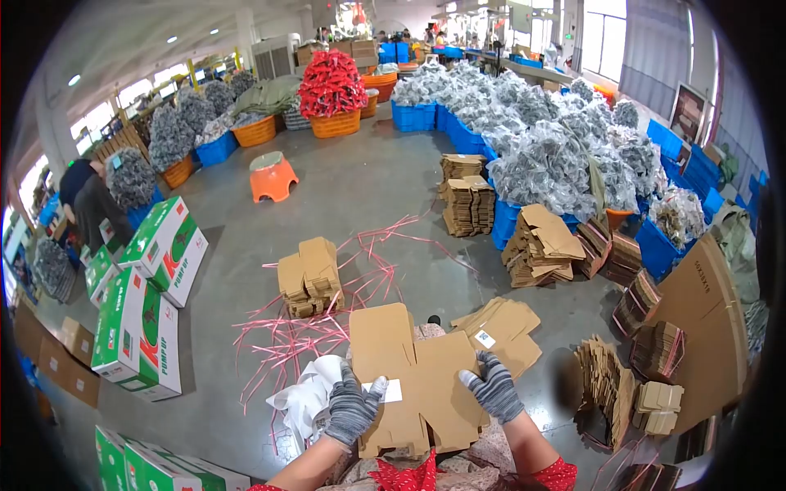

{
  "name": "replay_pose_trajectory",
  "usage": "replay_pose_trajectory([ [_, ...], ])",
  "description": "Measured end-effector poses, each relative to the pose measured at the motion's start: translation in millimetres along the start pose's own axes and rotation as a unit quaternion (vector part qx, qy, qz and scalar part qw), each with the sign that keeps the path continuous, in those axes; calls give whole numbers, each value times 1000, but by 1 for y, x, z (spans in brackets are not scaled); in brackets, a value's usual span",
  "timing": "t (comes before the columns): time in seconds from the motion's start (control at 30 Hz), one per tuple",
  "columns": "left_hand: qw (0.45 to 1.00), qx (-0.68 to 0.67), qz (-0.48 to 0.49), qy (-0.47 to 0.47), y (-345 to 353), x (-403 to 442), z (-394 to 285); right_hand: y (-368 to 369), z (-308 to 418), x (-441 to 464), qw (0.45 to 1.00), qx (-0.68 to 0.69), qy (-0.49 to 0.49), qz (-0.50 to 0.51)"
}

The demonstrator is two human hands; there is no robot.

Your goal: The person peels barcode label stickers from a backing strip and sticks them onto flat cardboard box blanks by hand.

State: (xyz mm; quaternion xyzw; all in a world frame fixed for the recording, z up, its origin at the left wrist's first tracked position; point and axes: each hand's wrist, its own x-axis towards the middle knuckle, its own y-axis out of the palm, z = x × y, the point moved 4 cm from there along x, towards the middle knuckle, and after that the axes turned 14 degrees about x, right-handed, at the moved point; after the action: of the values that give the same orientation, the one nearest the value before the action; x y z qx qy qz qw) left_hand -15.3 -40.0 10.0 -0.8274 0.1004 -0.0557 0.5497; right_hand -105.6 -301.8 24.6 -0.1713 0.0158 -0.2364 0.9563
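Note:
A flat, unfolded brown cardboard box (pixel 446 376) lies across my lap. A white label (pixel 394 391) sits on its left part. My left hand (pixel 354 407), in a grey striped glove, holds the box's left side, its thumb over the label. At the right edge, my right hand (pixel 495 391), gloved the same way, grips the cardboard with the thumb on top; its fingers are partly extended. Just beyond are more flat cardboard pieces (pixel 512 327), one bearing a white label (pixel 485 338). Crumpled white sheeting (pixel 311 397) lies beside my left hand.
Pink straps (pixel 303 340) tangle on the floor around a cardboard stack (pixel 311 274). Green-and-white cartons (pixel 135 327) stand left, near a bending person (pixel 90 200). An orange stool (pixel 273 176) stands ahead. Bagged goods fill blue crates (pixel 413 116). More cardboard bundles (pixel 540 245) line the right.

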Motion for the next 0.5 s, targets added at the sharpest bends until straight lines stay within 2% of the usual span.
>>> replay_pose_trajectory([
  [0.07, 999, -30, 14, -4, -10, -1, -5, 6, -6, 2, 979, 196, -46, -1],
  [0.1, 999, -45, 21, -5, -12, 1, -6, 3, -8, 6, 979, 197, -48, -3],
  [0.17, 995, -95, -13, -4, -10, 4, 7, -24, -24, 16, 974, 198, 0, -107],
  [0.23, 977, -197, -75, -8, -7, 7, 30, -60, -75, 39, 930, 276, 36, -241],
  [0.3, 976, -195, -95, 4, -5, 15, 48, -95, -150, 61, 892, 340, 27, -296],
  [0.33, 974, -192, -116, 15, -5, 19, 55, -107, -189, 69, 893, 340, 26, -295],
  [0.4, 971, -191, -139, 25, -11, 22, 68, -120, -258, 72, 882, 312, 104, -339],
  [0.43, 967, -206, -149, 30, -16, 26, 72, -120, -257, 70, 883, 310, 102, -338],
  [0.47, 961, -222, -161, 35, -22, 31, 75, -121, -255, 68, 921, 151, 130, -336],
  [0.5, 955, -237, -174, 41, -27, 36, 75, -119, -251, 67, 933, -13, 153, -326],
])
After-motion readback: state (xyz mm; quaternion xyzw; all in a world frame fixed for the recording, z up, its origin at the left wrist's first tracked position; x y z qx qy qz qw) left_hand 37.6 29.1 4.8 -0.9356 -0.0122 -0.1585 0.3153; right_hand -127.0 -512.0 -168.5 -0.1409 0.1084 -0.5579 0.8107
